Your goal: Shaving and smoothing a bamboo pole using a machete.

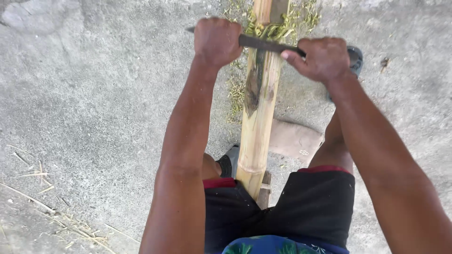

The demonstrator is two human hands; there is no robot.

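Left hand (217,41) and right hand (323,58) fisted on either end of dark blade (266,45), laid crosswise for two-handed scraping of bamboo pole (257,120); green shavings (273,31) curling ahead

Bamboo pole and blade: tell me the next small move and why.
Probably draw the blade toward the body along the bamboo pole. Left hand and right hand grip its two ends across the pole, green shavings curl at the edge, and dark patches remain below.
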